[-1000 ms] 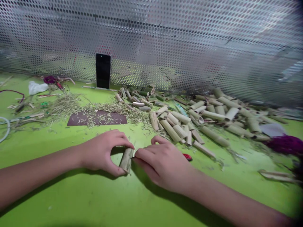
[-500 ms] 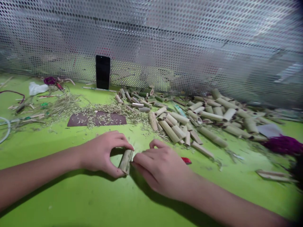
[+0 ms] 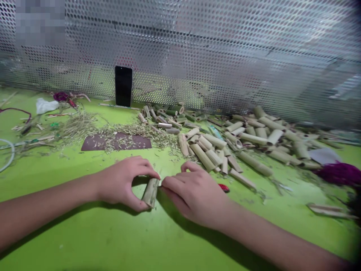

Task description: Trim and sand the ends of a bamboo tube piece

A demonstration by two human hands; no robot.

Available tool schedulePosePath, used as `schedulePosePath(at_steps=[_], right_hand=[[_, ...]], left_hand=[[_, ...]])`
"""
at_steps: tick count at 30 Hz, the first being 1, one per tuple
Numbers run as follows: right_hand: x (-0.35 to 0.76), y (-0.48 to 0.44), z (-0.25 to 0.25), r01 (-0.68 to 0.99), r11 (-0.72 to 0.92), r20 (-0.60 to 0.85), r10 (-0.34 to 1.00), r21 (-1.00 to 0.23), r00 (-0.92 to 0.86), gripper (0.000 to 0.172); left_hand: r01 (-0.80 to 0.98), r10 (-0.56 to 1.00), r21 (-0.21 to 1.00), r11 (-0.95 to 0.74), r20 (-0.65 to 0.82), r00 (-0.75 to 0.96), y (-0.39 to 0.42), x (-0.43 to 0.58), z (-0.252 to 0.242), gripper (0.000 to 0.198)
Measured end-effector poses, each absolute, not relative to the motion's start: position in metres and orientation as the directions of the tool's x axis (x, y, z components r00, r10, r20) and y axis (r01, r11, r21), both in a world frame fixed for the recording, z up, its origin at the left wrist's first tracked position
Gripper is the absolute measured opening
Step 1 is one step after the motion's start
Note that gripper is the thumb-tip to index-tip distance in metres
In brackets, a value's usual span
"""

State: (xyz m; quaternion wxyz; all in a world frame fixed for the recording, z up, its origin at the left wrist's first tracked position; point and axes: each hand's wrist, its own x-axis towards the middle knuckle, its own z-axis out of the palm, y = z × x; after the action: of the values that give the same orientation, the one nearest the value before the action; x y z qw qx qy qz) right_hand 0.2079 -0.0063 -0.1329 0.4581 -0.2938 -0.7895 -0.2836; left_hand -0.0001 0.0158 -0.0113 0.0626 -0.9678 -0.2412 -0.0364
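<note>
Shows a short, pale tan-green cut bamboo tube point(image 3: 150, 192) lying on a bright green tabletop point(image 3: 113, 241), low and near the centre of the view, directly between two bare hands. Lies slightly tilted, with the near end toward the viewer and the far end pointing away and a little to the right. Grips it lengthwise with the left hand point(image 3: 121, 182): thumb pressed to the near end, index fingertip hooked over the far end, other fingers arched above, forearm reaching in from the lower left and resting low over the table. Brings the right hand point(image 3: 194, 194) in from the lower right, knuckles up, fingers bent and drawn together, fingertips touching the tube's far right edge. Cannot tell whether anything is pinched under those fingers. Places a small red object point(image 3: 224, 187) on the table just behind the right hand. Spreads a heap of similar bamboo pieces point(image 3: 239, 139) farther back on the right, well apart from the hands. Sets a dark brown sheet point(image 3: 115, 142) strewn with bamboo shavings point(image 3: 79, 128) behind the left hand, and an upright black phone point(image 3: 123, 86) against a perforated metal screen point(image 3: 225, 56) at the back.
</note>
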Motion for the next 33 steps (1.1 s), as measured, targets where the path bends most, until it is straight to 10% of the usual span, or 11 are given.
schedulePosePath(at_steps=[33], right_hand=[[0.2064,-0.0066,-0.1314,0.732,0.656,0.886,0.212,0.184,-0.412,0.024]], left_hand=[[0.465,0.457,-0.098,-0.88,0.097,0.884,0.0154,-0.0002,-0.0107,0.057]])
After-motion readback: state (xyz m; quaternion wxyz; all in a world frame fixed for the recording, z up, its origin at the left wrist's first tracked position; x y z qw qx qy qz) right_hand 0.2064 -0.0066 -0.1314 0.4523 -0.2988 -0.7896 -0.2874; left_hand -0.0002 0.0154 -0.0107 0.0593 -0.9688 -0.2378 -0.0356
